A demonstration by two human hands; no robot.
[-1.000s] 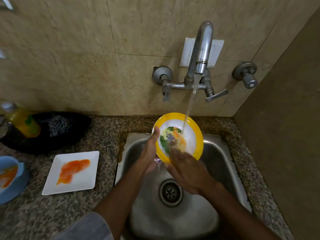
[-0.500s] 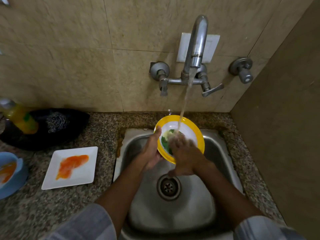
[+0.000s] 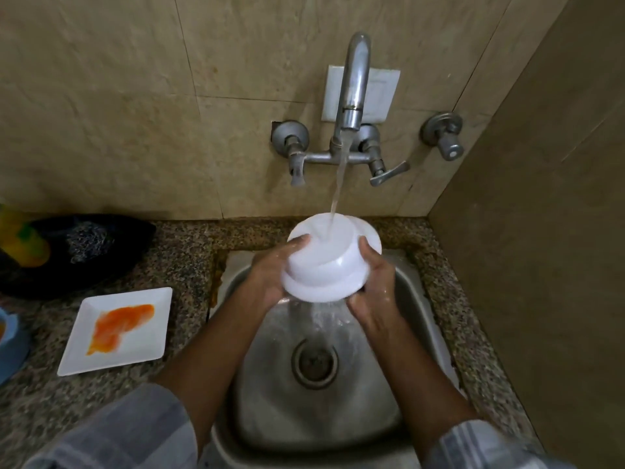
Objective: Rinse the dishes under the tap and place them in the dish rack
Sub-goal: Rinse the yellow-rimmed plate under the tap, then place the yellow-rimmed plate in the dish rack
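Observation:
A bowl [image 3: 324, 265] is turned so its white underside faces me, and the stream from the tap [image 3: 353, 96] lands on its base. My left hand [image 3: 270, 269] grips the bowl's left side with the fingers curled over the rim. My right hand [image 3: 375, 292] grips its right side. Both hold it above the steel sink [image 3: 422, 299], and water pours off the bowl's lower edge toward the drain [image 3: 314, 362]. The bowl's inside is hidden.
A white square plate [image 3: 135, 346] smeared with orange sauce lies on the granite counter left of the sink. Behind it sits a black dish [image 3: 111, 262] with a steel scrubber and a yellow bottle [image 3: 23, 242]. A blue dish [image 3: 10, 346] shows at the left edge. A wall stands close on the right.
The bowl has been flipped: its yellow-rimmed inside faced me, now its white underside does. My right hand left the inside and took the bowl's right side.

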